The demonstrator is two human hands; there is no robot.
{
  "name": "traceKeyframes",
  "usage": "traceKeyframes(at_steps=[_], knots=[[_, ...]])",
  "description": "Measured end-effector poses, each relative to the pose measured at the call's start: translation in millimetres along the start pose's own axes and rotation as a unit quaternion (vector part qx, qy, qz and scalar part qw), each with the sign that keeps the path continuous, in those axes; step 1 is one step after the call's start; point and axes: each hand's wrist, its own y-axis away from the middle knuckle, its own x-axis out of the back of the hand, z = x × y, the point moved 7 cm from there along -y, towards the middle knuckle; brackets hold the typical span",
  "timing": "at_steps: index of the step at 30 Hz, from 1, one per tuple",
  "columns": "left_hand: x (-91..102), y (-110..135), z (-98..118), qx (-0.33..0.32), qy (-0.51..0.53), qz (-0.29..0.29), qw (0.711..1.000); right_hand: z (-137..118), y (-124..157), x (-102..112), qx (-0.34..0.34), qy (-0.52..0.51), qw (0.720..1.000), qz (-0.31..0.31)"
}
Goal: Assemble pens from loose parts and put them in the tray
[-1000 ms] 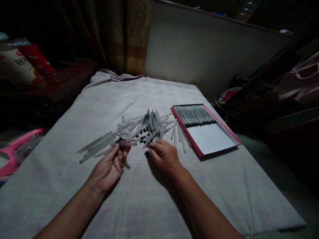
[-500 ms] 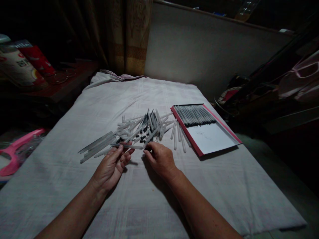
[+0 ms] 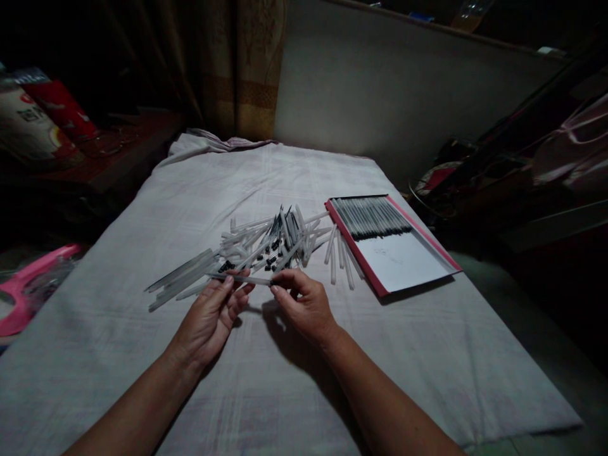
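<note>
My left hand (image 3: pixel 219 310) pinches a translucent pen barrel (image 3: pixel 259 280) between thumb and fingers, holding it level above the cloth. At the barrel's right end, the closed thumb and forefinger of my right hand (image 3: pixel 304 304) grip a small black pen plug (image 3: pixel 272 283), mostly hidden by the fingertips. Just beyond both hands lies a loose heap of clear pen barrels (image 3: pixel 242 240), with dark-tipped refills (image 3: pixel 285 221) and several black plugs (image 3: pixel 270 261) among them. A few longer translucent barrels (image 3: pixel 183 278) lie side by side to the left of the heap.
A shallow red-edged box (image 3: pixel 387 259) on the right holds a row of pens with black ends (image 3: pixel 370 218). Several loose barrels lean by its left side. A pale checked cloth (image 3: pixel 266 392) covers the table. A pink handle (image 3: pixel 33 278) stands beyond the left edge.
My right hand has turned slightly and shifted left, bringing its fingertips onto the barrel's right end, where the black plug now shows. My left hand keeps its hold on the barrel.
</note>
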Motion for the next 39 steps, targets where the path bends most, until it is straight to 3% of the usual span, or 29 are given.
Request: traceKeyframes(at_steps=[14, 24, 33, 39], knots=[[0.9, 0, 0, -0.007, -0.011, -0.003, 1.000, -8, 1, 2, 0.045, 0.033, 0.998, 0.006], [1.3, 1, 1, -0.023, -0.031, -0.007, 0.999, -15, 3, 3, 0.135, 0.102, 0.986, 0.006], [1.6, 1, -2, -0.029, -0.048, -0.020, 0.998, -4, 1, 0, 0.096, 0.181, 0.978, -0.038], [2.1, 0, 3, -0.049, -0.053, -0.018, 0.997, -8, 3, -2, 0.093, 0.155, 0.983, -0.045]])
